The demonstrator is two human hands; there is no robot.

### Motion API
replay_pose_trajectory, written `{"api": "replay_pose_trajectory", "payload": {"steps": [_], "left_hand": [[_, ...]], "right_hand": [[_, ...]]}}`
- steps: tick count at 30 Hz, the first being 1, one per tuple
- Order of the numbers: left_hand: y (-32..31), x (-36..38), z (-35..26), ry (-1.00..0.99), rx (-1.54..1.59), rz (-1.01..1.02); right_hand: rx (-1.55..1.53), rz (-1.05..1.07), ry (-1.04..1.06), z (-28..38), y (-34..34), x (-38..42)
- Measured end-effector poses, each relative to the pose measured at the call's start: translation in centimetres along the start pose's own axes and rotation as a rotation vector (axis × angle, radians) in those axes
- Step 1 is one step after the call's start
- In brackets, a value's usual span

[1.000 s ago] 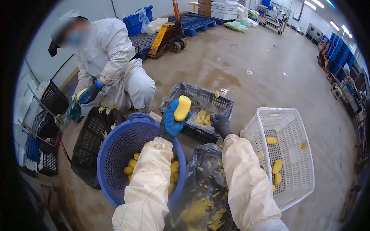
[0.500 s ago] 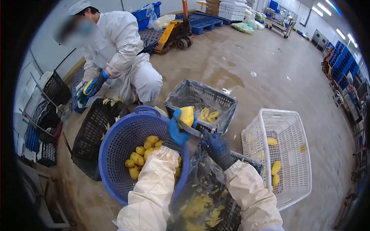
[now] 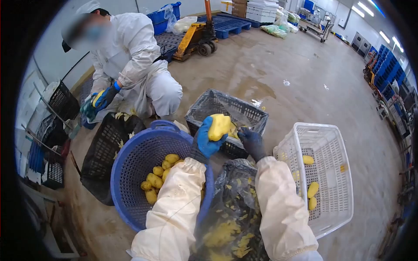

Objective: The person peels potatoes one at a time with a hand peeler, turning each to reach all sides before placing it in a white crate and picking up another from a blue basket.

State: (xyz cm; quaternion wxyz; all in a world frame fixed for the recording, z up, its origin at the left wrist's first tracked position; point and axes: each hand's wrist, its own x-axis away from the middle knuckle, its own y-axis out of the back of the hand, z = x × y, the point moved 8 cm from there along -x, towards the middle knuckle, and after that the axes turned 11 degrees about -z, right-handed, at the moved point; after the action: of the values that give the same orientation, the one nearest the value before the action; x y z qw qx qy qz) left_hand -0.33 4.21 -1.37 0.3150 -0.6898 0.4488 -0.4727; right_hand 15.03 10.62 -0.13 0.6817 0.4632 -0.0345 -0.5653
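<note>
My left hand (image 3: 206, 140), in a blue glove, holds up a peeled yellow potato (image 3: 219, 127) by its lower end. To its right is my right hand (image 3: 251, 142) in a dark blue glove, its fingers curled round a knife that is mostly hidden. A blue perforated basket (image 3: 123, 182) with potatoes (image 3: 155, 179) stands below my left forearm. Between my forearms lies a crate lined with black plastic (image 3: 238, 191), holding peelings (image 3: 221, 234). Behind both hands is a lined black crate (image 3: 257, 116) with yellow pieces.
At right stands a white crate (image 3: 344, 195) with several peeled potatoes (image 3: 312, 189). A co-worker (image 3: 130, 56) in white crouches at the upper left, holding a yellow item beside a black crate (image 3: 102, 161). Farther back are a pallet jack (image 3: 191, 41) and blue pallets (image 3: 230, 26).
My left hand has raised and turned the potato slightly to the right. My right hand has moved up and right, and the knife blade that lay across the potato is no longer clearly visible.
</note>
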Motion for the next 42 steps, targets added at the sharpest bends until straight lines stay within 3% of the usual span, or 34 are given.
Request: {"api": "replay_pose_trajectory", "payload": {"steps": [4, 5, 6, 8, 10, 12, 13, 14, 15, 16, 17, 20, 25, 28, 30, 31, 33, 34, 36, 38, 40, 42], "left_hand": [[-0.5, -1.8, -0.4, 0.01, 0.054, 0.014], [0.1, -1.9, -0.6, -0.01, 0.067, -0.015], [0.5, -2.0, -0.8, -0.027, 0.076, -0.043], [1.2, -1.7, -1.0, -0.025, 0.111, -0.05], [2.2, -1.0, -1.4, -0.026, 0.151, -0.06], [2.6, -0.6, -1.4, -0.052, 0.137, -0.051], [3.2, -0.9, -1.0, -0.016, 0.159, -0.088], [3.8, -1.2, -0.3, -0.012, 0.16, -0.089], [3.4, -0.7, -1.6, -0.33, -0.154, 0.029], [2.3, 0.3, -2.5, -0.646, -0.471, 0.153], [2.7, 0.1, -0.6, -0.03, 0.099, -0.154], [3.8, -1.3, 0.1, 0.07, 0.141, -0.139], [4.1, -1.5, -0.3, -0.027, 0.069, -0.172], [2.5, -0.7, 0.2, -0.051, -0.007, -0.125], [1.7, -0.6, -0.2, -0.066, -0.027, -0.089], [2.3, -1.2, -0.2, -0.06, 0.043, -0.07], [3.2, -1.5, -0.4, -0.063, 0.143, -0.052], [3.7, -1.7, -0.3, -0.058, 0.139, -0.054], [4.7, -1.8, -0.4, -0.062, 0.138, -0.136], [4.6, -1.6, -0.7, -0.083, 0.143, -0.107], [4.5, -1.2, -1.0, -0.102, 0.146, -0.081], [3.5, -0.7, -0.9, -0.018, 0.208, 0.017]], "right_hand": [[-0.014, 0.158, -0.202, -8.1, -5.9, -1.0], [0.23, 0.24, -0.167, -8.1, -6.5, -1.3], [0.225, 0.24, -0.174, -8.0, -6.3, -1.0], [-0.011, -0.046, -0.444, -7.9, -2.1, -1.2], [-0.06, -0.059, -0.383, -3.5, 0.7, -0.4], [-0.188, -0.221, -0.024, 2.8, 3.5, 1.6], [-0.183, -0.22, -0.025, 4.0, 4.3, 2.8], [-0.063, -0.116, 0.113, 6.2, 4.4, 3.9], [0.054, -0.012, 0.25, 7.6, 3.8, 4.8], [0.054, -0.015, 0.25, 7.6, 3.9, 5.0], [0.133, 0.002, 0.279, 7.7, 3.6, 5.1], [0.18, -0.018, 0.293, 7.1, 3.0, 4.7], [0.053, -0.061, 0.259, 6.1, 2.8, 2.5], [0.153, 0.039, 0.178, 1.0, -2.0, -0.2], [-0.065, -0.017, -0.21, -4.9, -3.2, -2.3], [-0.066, -0.013, -0.205, -5.6, -3.1, -2.6], [0.295, 0.224, -0.211, -7.0, -4.3, -1.8], [0.293, 0.224, -0.218, -7.2, -4.3, -1.5], [0.19, -0.016, -0.364, -6.0, -0.4, -1.8], [0.167, -0.017, -0.31, -2.9, 1.4, -0.6], [-0.025, -0.113, 0.076, 2.5, 3.0, 1.6], [-0.04, -0.097, 0.137, 5.6, 4.4, 4.6]]}}
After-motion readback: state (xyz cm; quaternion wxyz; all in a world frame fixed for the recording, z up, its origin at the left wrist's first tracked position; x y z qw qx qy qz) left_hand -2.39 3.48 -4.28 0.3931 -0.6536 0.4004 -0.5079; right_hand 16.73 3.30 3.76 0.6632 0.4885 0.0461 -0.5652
